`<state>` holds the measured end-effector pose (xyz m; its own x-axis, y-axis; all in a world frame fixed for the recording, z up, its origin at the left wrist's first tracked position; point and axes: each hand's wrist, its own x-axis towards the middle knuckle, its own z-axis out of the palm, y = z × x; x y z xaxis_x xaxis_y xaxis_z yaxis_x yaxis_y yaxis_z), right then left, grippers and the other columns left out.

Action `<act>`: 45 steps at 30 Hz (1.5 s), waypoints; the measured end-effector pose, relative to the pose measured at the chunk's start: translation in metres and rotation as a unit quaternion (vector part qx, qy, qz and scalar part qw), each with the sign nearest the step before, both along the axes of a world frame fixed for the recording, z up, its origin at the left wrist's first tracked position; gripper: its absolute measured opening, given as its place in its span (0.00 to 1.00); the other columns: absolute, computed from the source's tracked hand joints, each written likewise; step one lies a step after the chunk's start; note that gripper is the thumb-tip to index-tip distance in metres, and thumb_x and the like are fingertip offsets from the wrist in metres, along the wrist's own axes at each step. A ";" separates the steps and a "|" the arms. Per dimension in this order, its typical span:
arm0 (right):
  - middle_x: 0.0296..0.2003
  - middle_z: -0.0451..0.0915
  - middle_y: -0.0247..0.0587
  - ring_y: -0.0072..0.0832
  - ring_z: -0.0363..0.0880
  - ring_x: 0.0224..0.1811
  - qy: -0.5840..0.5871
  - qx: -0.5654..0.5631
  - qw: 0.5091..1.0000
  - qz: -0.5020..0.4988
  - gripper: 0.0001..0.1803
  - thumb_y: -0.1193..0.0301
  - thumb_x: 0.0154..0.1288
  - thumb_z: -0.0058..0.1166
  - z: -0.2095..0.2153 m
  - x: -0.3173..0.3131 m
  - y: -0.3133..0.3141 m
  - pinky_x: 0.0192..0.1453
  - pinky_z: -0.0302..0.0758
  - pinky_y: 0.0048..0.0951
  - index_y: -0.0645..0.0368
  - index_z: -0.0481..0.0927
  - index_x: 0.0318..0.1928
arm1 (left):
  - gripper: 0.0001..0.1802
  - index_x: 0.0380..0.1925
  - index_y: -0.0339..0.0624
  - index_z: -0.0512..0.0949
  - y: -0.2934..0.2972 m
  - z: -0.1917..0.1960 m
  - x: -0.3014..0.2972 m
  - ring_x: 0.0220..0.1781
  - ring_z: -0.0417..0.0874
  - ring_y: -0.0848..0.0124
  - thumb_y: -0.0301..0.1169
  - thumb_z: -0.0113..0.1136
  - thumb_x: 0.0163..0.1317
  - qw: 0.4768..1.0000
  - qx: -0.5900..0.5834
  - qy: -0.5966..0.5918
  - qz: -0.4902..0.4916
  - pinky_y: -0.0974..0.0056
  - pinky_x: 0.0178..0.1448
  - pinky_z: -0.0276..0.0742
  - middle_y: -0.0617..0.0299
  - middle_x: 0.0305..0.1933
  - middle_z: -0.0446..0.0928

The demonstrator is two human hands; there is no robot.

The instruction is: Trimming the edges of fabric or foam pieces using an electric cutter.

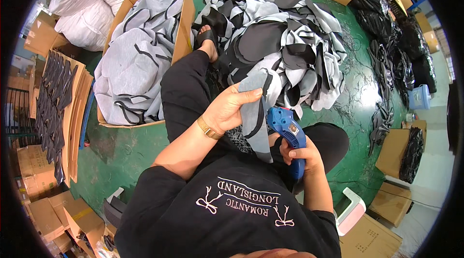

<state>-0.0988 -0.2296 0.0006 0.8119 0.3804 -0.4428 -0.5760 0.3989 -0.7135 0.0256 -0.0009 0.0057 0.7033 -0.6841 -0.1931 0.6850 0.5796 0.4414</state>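
My left hand (pixel 224 111) pinches a curved grey fabric piece (pixel 252 125) with black edging, its thumb lying across the upper part. The piece hangs down in front of my body. In my right hand (pixel 308 155) is a blue handheld power tool (pixel 288 127), gripped by its curved handle. The tool's head, with a bit of red at the end, is close beside the fabric's right side. Whether they touch, I cannot tell. A big heap of similar grey and black pieces (pixel 261 40) lies on the floor just beyond my hands.
A cardboard box (pixel 187 26) full of grey pieces (pixel 130 62) stands at the left. White sacks (pixel 87 21) lie behind it. Black bags (pixel 413 40) line the right side near a blue bin (pixel 419 97). Thread scraps litter the green floor (pixel 118 154). My foot (pixel 208 43) rests against the heap.
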 end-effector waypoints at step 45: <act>0.28 0.76 0.36 0.22 0.75 0.25 -0.064 -0.209 0.966 -0.137 0.19 0.76 0.45 0.63 0.022 -0.012 -0.007 0.30 0.73 0.22 0.67 0.76 0.41 | 0.11 0.43 0.39 0.77 -0.010 -0.011 -0.001 0.41 0.82 0.74 0.24 0.61 0.60 0.995 0.073 -0.017 0.065 0.67 0.49 0.77 0.63 0.41 0.82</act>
